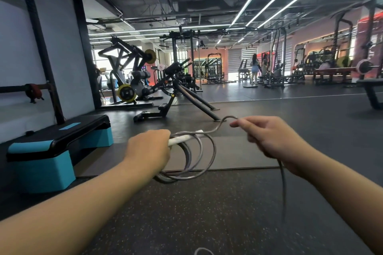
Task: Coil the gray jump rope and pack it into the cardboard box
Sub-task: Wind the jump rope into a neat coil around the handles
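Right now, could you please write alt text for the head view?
A person's left hand grips a white handle and several loops of gray rope, while the right hand pinches the next stretch. A gym floor and a teal step platform lie beyond.

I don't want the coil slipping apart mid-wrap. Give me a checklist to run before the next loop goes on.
1. Left hand grips the white handle together with the finished loops: ok.
2. Loops of the gray jump rope hang together below that hand, none tangled: ok.
3. Right hand pinches the free run of rope, ready to lay the next loop: ok.
4. Loose tail drops from the right hand to the floor without visible knots: ok, though its end runs out of view.
5. Second handle located: cannot tell.
6. Cardboard box within reach: cannot tell, none in view.
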`<state>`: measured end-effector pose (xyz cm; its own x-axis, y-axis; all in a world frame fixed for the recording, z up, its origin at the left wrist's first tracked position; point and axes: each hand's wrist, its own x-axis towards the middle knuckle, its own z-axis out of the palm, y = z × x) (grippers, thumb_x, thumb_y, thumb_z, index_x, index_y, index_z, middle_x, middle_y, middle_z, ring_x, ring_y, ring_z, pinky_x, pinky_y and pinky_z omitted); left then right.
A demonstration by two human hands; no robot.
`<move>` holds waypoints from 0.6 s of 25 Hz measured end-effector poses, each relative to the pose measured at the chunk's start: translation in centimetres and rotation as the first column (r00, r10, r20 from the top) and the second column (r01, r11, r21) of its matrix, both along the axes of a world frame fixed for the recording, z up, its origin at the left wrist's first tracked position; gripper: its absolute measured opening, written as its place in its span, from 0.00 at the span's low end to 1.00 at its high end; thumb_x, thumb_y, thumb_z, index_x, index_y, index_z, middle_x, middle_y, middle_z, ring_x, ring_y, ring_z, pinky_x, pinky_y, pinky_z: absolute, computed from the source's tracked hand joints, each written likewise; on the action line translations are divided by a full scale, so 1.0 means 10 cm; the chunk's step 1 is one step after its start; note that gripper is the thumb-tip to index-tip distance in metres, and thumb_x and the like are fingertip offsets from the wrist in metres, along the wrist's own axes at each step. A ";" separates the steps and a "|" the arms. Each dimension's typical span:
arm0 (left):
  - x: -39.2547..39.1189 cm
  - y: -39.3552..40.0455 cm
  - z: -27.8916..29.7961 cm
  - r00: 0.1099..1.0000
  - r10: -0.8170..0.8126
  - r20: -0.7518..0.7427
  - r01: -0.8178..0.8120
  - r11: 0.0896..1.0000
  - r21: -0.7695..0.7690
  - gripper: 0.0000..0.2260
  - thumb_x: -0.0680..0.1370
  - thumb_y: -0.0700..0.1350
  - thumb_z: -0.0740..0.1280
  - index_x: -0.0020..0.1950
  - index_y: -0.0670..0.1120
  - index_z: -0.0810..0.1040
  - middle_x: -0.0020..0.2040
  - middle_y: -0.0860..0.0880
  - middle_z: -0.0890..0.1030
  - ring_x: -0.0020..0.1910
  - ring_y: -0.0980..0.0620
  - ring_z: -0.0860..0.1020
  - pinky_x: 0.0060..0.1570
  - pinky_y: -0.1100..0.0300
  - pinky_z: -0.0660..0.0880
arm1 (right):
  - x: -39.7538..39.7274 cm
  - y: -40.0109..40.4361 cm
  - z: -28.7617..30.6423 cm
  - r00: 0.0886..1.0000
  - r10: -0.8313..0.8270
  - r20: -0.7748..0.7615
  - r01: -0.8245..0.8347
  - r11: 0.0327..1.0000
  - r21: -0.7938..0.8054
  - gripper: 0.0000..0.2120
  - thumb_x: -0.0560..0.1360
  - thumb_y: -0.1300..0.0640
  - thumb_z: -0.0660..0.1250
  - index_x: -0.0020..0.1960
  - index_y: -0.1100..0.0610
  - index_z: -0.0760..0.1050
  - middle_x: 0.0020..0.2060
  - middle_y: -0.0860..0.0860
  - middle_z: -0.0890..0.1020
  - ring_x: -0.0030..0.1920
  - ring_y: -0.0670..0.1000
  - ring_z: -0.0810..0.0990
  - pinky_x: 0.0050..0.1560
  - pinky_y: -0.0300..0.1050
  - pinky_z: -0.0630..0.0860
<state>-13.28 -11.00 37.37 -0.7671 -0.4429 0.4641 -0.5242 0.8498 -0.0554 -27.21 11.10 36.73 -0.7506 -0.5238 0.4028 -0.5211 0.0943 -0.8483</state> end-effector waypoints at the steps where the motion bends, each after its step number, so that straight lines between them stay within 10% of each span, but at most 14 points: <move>1: 0.00 -0.10 0.02 0.998 -0.053 -0.026 0.057 0.968 0.245 0.09 0.81 0.52 0.64 0.43 0.51 0.77 0.33 0.53 0.74 0.30 0.51 0.72 0.31 0.58 0.66 | -0.08 0.07 0.02 1.000 -0.002 0.026 0.004 0.997 -0.077 0.12 0.82 0.49 0.66 0.53 0.53 0.87 0.30 0.50 0.70 0.25 0.46 0.61 0.24 0.37 0.55; 4: 0.02 -0.15 -0.01 0.940 -0.172 -0.294 0.341 0.506 0.792 0.18 0.73 0.61 0.70 0.40 0.46 0.77 0.30 0.51 0.74 0.29 0.51 0.70 0.30 0.59 0.67 | -0.18 0.11 -0.08 0.991 0.026 0.135 -0.002 0.985 -0.175 0.13 0.80 0.49 0.68 0.50 0.56 0.86 0.30 0.50 0.66 0.27 0.48 0.59 0.27 0.41 0.54; 8: -0.06 0.21 -0.06 0.861 0.040 -0.506 0.508 -0.046 0.860 0.17 0.76 0.60 0.67 0.43 0.47 0.71 0.27 0.53 0.68 0.28 0.54 0.67 0.27 0.59 0.70 | -0.04 -0.29 -0.42 0.913 0.211 0.350 -0.116 0.955 -0.273 0.16 0.86 0.52 0.57 0.60 0.55 0.82 0.31 0.48 0.67 0.27 0.46 0.59 0.28 0.41 0.55; 13: -0.35 0.65 -0.11 0.739 0.398 -0.543 0.639 -0.163 0.751 0.22 0.80 0.60 0.62 0.37 0.45 0.79 0.34 0.47 0.83 0.31 0.47 0.79 0.33 0.56 0.77 | 0.45 -0.69 -0.58 0.807 0.489 0.330 -0.292 0.817 -0.498 0.36 0.70 0.25 0.65 0.61 0.54 0.81 0.42 0.52 0.82 0.34 0.47 0.73 0.38 0.46 0.68; 15: -0.40 0.75 -0.11 0.697 0.509 -0.505 0.685 -0.263 0.680 0.23 0.79 0.62 0.62 0.46 0.42 0.82 0.44 0.43 0.86 0.39 0.43 0.83 0.40 0.52 0.81 | 0.58 -0.78 -0.59 0.868 0.438 0.235 -0.261 0.804 -0.534 0.32 0.65 0.31 0.74 0.58 0.53 0.81 0.46 0.52 0.87 0.44 0.49 0.85 0.46 0.44 0.79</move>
<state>-17.32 -3.48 36.24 -0.7392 -0.6541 -0.1605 0.2046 -0.4452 0.8718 -21.42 3.32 30.82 -0.6848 -0.5878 0.4307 -0.1188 -0.4931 -0.8618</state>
